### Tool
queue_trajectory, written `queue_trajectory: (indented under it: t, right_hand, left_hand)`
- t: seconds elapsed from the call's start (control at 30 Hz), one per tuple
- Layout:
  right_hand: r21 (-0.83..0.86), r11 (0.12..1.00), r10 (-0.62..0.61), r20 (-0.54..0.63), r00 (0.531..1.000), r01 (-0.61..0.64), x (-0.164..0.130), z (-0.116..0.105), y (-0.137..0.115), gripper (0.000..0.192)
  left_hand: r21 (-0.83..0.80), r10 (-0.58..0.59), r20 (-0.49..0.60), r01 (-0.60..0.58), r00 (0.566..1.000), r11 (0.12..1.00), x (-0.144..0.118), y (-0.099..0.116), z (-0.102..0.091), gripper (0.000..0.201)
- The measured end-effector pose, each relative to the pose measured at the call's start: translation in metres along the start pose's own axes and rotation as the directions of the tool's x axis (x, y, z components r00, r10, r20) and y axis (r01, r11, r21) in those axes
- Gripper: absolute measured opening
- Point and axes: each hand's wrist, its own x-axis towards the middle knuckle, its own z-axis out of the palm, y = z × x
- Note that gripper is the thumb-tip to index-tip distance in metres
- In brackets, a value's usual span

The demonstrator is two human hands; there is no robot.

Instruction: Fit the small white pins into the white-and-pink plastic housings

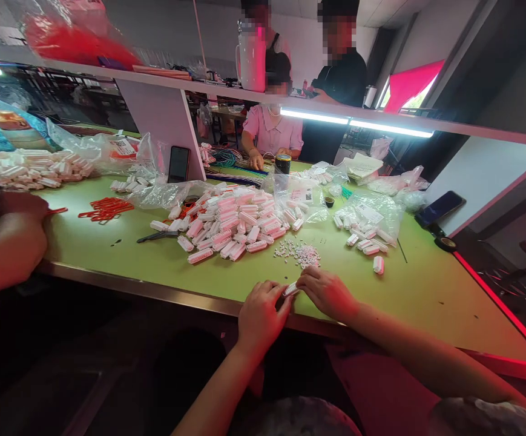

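At the far left a co-worker's bare forearm (6,242) rests on the edge of the smooth green table (426,290), beside a scatter of thin orange clips (105,209). Behind them lie crinkled clear plastic bags (154,194) and a dark phone (178,163) leaning upright against a white panel. A pair of slim dark scissors (156,237) lies flat just left of a loose heap of small white cylinders (230,224), rounded and ribbed-looking. Right of the heap sits a patch of tiny pale beads (301,251). At the near table edge the left hand (260,315) is curled, fingers pinching one end of a small white tube (290,289); the right hand (328,293) is curled too, its fingertips closed on the other end, so the tube sits between both hands just above the table rim. Further right, more white cylinders spill from a clear bag (371,218), and a second phone (439,208) lies flat
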Motion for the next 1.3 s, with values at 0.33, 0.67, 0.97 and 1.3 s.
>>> queue_trajectory:
  t: [0.33,0.67,0.97,1.3]
  right_hand:
    - [0.159,0.987,0.015,-0.146,0.989,0.009,-0.002,-0.005,0.004,0.021]
    - [0.126,0.980,0.164,-0.089,0.982,-0.152,0.022,-0.017,0.034,0.020]
    - [-0.203,0.966,0.208,0.227,0.952,-0.162,0.059,-0.004,0.035,0.018]
    - [0.229,0.941,0.248,0.041,0.968,-0.250,0.035,-0.005,0.019,0.011]
  left_hand:
    - [0.003,0.026,0.005,-0.026,1.000,1.000,0.000,0.000,-0.001,0.023]
    - [0.229,0.170,0.161,-0.204,0.972,0.952,0.004,0.005,-0.007,0.042]
    - [0.250,0.195,0.199,-0.242,0.960,0.937,0.006,0.008,-0.005,0.043]
    - [0.156,0.157,0.116,-0.174,0.981,0.972,0.002,0.004,-0.002,0.039]
